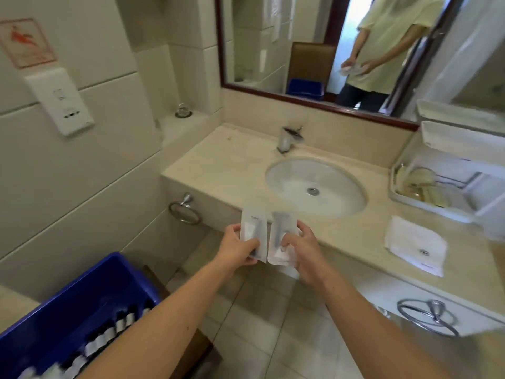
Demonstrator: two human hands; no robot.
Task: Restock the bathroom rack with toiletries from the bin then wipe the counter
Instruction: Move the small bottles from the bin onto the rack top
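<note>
Front of sink (295, 173): left hand (239, 248) pinches left sachet (252, 224), right hand (304, 251) right sachet (281, 236) | carry level to rack (459, 143), right of sink

A deep blue bin (82, 291) holds dark bottles (108, 333) with white labels. The counter (218, 165) is pale beige, faintly veined stone, with a white basin (314, 184) and a shiny silver tap (285, 139). One sachet (252, 228) is cloudy white with small grey print and the second sachet (281, 236) cloudy white over a grey shape; the folded cloth (415, 244) and rack (461, 140) are white, the wall tiles (109, 173) cream, and the mirror frame (300, 101) dark reddish brown.
</note>
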